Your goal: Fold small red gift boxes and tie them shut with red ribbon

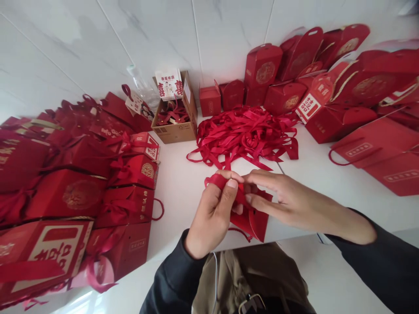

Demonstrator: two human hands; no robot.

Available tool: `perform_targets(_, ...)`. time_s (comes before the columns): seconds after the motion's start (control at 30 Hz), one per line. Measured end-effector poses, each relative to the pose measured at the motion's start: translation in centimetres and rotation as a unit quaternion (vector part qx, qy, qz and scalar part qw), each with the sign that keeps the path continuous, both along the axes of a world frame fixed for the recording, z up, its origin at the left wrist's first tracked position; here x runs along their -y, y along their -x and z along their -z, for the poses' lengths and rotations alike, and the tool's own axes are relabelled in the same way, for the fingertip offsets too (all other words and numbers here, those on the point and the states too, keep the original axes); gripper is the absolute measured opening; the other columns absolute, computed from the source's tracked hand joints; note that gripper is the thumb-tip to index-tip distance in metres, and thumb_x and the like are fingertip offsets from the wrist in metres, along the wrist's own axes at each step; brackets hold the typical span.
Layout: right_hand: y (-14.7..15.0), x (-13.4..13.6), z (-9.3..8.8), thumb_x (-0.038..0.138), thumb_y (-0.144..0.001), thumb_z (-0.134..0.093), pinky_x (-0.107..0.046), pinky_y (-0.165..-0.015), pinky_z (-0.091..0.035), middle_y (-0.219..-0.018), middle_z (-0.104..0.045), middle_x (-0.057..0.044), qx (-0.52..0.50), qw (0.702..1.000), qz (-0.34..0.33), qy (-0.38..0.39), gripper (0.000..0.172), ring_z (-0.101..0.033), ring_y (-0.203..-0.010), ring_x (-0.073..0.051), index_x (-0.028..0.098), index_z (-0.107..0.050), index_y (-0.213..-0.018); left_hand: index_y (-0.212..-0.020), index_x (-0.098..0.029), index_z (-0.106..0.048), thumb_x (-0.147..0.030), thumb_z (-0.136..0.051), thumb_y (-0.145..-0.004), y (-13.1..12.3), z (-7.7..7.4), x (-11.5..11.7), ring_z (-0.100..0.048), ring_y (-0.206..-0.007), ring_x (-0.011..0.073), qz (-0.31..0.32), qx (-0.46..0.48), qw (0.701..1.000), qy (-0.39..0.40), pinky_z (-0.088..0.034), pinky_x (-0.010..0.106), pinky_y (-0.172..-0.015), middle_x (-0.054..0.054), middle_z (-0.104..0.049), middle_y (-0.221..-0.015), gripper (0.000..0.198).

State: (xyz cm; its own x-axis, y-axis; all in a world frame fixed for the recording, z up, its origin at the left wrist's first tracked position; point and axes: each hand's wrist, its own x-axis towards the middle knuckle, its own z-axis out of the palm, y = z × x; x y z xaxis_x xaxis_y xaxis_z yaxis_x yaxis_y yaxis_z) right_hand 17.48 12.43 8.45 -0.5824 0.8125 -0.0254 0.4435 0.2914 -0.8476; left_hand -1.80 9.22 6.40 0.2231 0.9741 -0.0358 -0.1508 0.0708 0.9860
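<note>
A red gift box (262,218) sits at the table's front edge, with a thin red cord loop at its near side. Above it my left hand (214,209) pinches a red ribbon (218,179) between thumb and forefinger, and a loop of it sticks out past the fingers. My right hand (278,194) meets the left from the other side, its fingers bent in against the ribbon over the box top. The fingertips of the right hand are partly hidden, and so is the middle of the ribbon.
A heap of loose red ribbons (245,135) lies just beyond my hands. Behind it stands an open cardboard box (176,131) of small items. Ribbon-tied red boxes (75,192) crowd the left side; more red boxes (353,117) stand along the wall at right.
</note>
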Motion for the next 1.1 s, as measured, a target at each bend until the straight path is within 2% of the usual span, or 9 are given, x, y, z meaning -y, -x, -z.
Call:
perform_targets(0.17, 0.3, -0.2, 0.5, 0.038, -0.103, -0.062, -0.03, -0.081, -0.053, -0.104, -0.072, -0.001, -0.042, 0.998, -0.005, 0.04, 0.014, -0.071, -0.093, -0.019, 0.025, -0.069, -0.101, -0.126, -0.019, -0.06, -0.047, -0.062, -0.102, 0.4, 0.0, 0.1, -0.053, -0.061, 0.0065, 0.014, 0.034, 0.999, 0.004, -0.048, 0.015, -0.058, -0.004, -0.059, -0.075, 0.037)
perform_targets(0.33, -0.1, 0.0, -0.1, 0.037, -0.103, -0.061, -0.031, -0.087, -0.048, -0.109, -0.072, 0.001, -0.046, 0.997, 0.056, -0.025, 0.012, -0.068, -0.103, -0.02, 0.027, -0.066, -0.1, -0.132, -0.016, -0.063, -0.044, -0.058, -0.105, 0.8, 0.0, 0.0, -0.059, -0.059, 0.009, 0.014, 0.024, 0.999, 0.039, -0.051, 0.017, -0.061, -0.003, -0.064, -0.065, 0.039)
perform_targets(0.4, -0.3, 0.4, -0.7, 0.037, -0.103, -0.062, -0.029, -0.086, -0.048, -0.102, -0.072, 0.003, -0.038, 0.995, 0.084, -0.048, 0.01, -0.068, -0.099, -0.019, 0.028, -0.065, -0.099, -0.131, -0.016, -0.066, -0.041, -0.055, -0.107, 0.9, 0.2, 0.1, -0.064, -0.062, 0.0109, 0.018, 0.048, 0.997, 0.058, -0.054, 0.02, -0.066, 0.0, -0.07, -0.067, 0.036)
perform_targets(0.53, -0.8, 1.4, -1.9, 0.041, -0.101, -0.063, -0.028, -0.071, -0.049, -0.086, -0.072, 0.005, -0.001, 0.986, 0.13, -0.107, 0.014, -0.066, -0.076, -0.017, 0.029, -0.068, -0.096, -0.128, -0.022, -0.071, -0.039, -0.055, -0.107, 0.9, 0.9, 0.2, -0.072, -0.075, 0.0132, 0.012, 0.099, 0.992, 0.075, -0.058, 0.025, -0.08, 0.003, -0.079, -0.086, 0.032)
perform_targets(0.67, -1.9, 2.2, -2.9, 0.055, -0.098, -0.063, -0.027, -0.054, -0.045, -0.079, -0.074, 0.004, 0.044, 0.992, 0.119, -0.01, 0.029, -0.066, -0.065, -0.018, 0.029, -0.074, -0.094, -0.106, -0.024, -0.08, -0.037, -0.07, -0.099, 1.1, 0.8, 0.4, -0.071, -0.083, 0.0119, 0.011, 0.087, 0.994, 0.071, -0.056, 0.022, -0.081, 0.002, -0.079, -0.092, 0.019)
perform_targets(0.8, -3.3, 2.2, -2.8, 0.054, -0.098, -0.064, -0.026, -0.053, -0.046, -0.079, -0.074, 0.003, 0.085, 0.992, 0.037, 0.084, 0.026, -0.068, -0.068, -0.019, 0.032, -0.079, -0.098, -0.087, -0.021, -0.08, -0.024, -0.082, -0.086, 0.8, 0.2, 0.6, -0.067, -0.08, 0.0127, -0.006, 0.01, 1.0, 0.009, -0.054, 0.023, -0.074, 0.001, -0.075, -0.088, 0.004)
perform_targets(0.9, -3.7, 1.9, -2.2, 0.059, -0.101, -0.059, -0.033, -0.07, -0.056, -0.102, -0.079, -0.002, 0.072, 0.991, 0.071, 0.082, 0.033, -0.072, -0.092, -0.027, 0.034, -0.078, -0.109, -0.088, -0.02, -0.076, -0.013, -0.074, -0.087, 0.2, 0.4, 0.6, -0.068, -0.079, 0.0139, -0.057, -0.091, 0.991, -0.074, -0.055, 0.026, -0.075, 0.001, -0.073, -0.086, 0.007)
perform_targets(1.0, -3.1, 1.5, -1.4, 0.061, -0.103, -0.055, -0.041, -0.088, -0.057, -0.111, -0.077, -0.005, 0.02, 0.991, 0.094, 0.094, 0.038, -0.072, -0.101, -0.029, 0.033, -0.076, -0.119, -0.097, -0.02, -0.073, -0.005, -0.064, -0.09, -0.4, 1.3, 0.5, -0.072, -0.088, 0.0159, -0.11, -0.192, 0.953, -0.205, -0.058, 0.029, -0.083, 0.003, -0.074, -0.095, 0.019)
perform_targets(1.1, -2.1, 0.9, -0.8, 0.058, -0.104, -0.055, -0.038, -0.079, -0.059, -0.1, -0.076, -0.005, -0.008, 0.985, 0.094, 0.141, 0.041, -0.072, -0.088, -0.025, 0.028, -0.072, -0.126, -0.105, -0.02, -0.072, -0.001, -0.06, -0.093, -0.7, 2.3, 0.3, -0.073, -0.091, 0.0159, -0.119, -0.236, 0.907, -0.329, -0.06, 0.028, -0.083, 0.005, -0.072, -0.101, 0.026)
